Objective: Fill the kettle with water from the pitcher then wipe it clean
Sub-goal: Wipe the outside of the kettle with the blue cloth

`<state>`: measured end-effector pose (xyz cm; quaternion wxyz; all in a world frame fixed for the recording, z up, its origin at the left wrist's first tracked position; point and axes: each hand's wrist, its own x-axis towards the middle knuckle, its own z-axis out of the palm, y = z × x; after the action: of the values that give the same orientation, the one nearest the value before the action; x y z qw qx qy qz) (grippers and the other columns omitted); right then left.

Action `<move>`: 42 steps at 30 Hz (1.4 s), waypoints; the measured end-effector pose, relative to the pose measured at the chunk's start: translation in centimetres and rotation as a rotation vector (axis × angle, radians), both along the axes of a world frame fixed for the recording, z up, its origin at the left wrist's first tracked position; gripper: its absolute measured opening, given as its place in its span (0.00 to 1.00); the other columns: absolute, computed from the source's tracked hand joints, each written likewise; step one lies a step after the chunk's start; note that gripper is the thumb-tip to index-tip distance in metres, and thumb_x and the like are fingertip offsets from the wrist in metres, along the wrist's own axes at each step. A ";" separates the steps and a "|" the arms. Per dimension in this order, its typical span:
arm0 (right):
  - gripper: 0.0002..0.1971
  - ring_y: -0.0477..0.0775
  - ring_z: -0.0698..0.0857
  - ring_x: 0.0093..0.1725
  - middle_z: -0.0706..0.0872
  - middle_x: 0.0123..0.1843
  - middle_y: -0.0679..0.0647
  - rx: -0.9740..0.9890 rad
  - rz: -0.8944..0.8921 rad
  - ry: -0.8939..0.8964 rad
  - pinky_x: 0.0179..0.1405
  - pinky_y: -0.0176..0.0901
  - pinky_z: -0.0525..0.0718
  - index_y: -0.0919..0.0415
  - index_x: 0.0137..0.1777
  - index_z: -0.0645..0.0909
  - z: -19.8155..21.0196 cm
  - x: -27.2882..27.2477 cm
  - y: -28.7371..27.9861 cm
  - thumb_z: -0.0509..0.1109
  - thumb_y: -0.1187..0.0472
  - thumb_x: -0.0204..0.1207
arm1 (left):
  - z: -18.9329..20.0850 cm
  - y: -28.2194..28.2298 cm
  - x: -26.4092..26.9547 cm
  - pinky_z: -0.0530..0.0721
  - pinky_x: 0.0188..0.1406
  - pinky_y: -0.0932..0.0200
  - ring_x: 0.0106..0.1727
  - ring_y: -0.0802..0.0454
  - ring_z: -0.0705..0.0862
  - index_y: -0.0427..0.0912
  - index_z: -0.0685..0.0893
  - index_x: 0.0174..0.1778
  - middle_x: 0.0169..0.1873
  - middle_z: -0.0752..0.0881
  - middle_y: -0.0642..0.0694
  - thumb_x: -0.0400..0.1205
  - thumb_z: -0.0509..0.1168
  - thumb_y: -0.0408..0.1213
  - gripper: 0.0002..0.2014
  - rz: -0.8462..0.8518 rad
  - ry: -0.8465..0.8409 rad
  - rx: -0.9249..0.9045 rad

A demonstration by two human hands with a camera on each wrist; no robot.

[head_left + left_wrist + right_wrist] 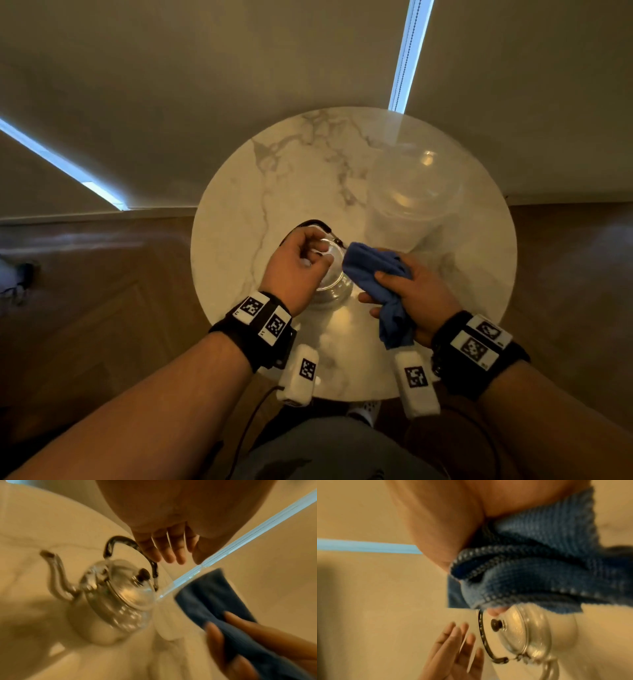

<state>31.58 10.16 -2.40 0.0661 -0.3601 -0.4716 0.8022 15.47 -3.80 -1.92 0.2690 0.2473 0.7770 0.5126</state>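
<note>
**Cloth in the right hand beside the lidded kettle**

The kettle (330,284) stands low in the middle of the head view, on the near part of a round marble table (239,212). Its lid is on, with a dark knob on top, and its dark handle stands upright. In the left wrist view the spout points to the upper left of the frame.

The left hand (296,265) hovers over the kettle's left side. Its fingers are straight and relaxed, close to the handle and holding nothing; whether they touch it I cannot tell.

The right hand (416,294), just right of the kettle, grips a bunched blue cloth (375,270), fingers curled round it. The cloth's upper end lies against the kettle's right side.

The clear pitcher (411,195) stands in the upper right of the table, apart from the kettle.
</note>
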 end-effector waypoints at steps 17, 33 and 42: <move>0.22 0.59 0.82 0.52 0.77 0.57 0.53 1.059 0.434 -0.658 0.54 0.52 0.83 0.37 0.76 0.75 -3.6 -10.3 -3.3 0.62 0.53 0.82 | -4.2 -2.0 -9.9 0.87 0.53 0.50 0.60 0.44 0.83 0.61 0.74 0.76 0.69 0.72 0.48 0.65 0.83 0.55 0.42 -0.584 0.450 -0.552; 0.23 0.62 0.84 0.53 0.79 0.60 0.55 1.139 0.367 -0.850 0.50 0.51 0.85 0.43 0.73 0.77 -3.4 -10.1 -6.4 0.64 0.60 0.78 | -3.8 -1.2 -10.5 0.86 0.51 0.49 0.56 0.45 0.82 0.54 0.82 0.68 0.60 0.73 0.47 0.70 0.79 0.56 0.31 -0.701 0.401 -0.624; 0.13 0.50 0.83 0.42 0.90 0.47 0.49 1.014 0.142 -0.799 0.42 0.42 0.77 0.43 0.61 0.86 -1.4 -9.0 -6.4 0.69 0.57 0.79 | -4.3 -1.4 -10.7 0.86 0.55 0.47 0.62 0.44 0.80 0.53 0.79 0.72 0.64 0.73 0.46 0.71 0.80 0.57 0.34 -0.713 0.431 -0.624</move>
<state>22.56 3.79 -3.81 -0.0058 -0.5229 -0.8026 0.2868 4.78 -5.24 -6.23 0.3219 0.5045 0.7981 0.0707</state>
